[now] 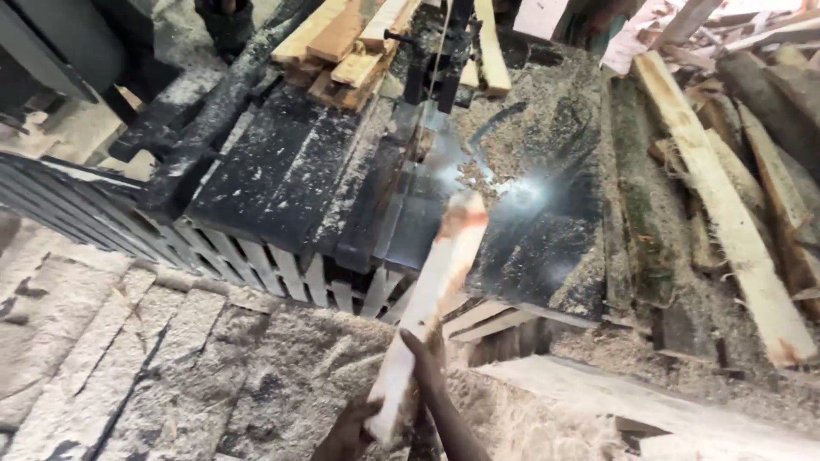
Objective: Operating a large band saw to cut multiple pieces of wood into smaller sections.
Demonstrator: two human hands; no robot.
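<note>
Fingers (424, 354) of the right hand (440, 401) are wrapping the near end of a pale wooden billet (431, 290), while the left hand (350, 431) is cupping it from below at the bottom edge. Both are holding it firmly. This billet is lying tilted, its far reddish end resting on the dark steel tabletop (530, 239), just near the upright saw blade (440, 51). Sawdust (512, 137) is covering the tabletop. Stacked planks (359, 43) are sitting far left, and rough boards (726, 205) are lying to the right.
</note>
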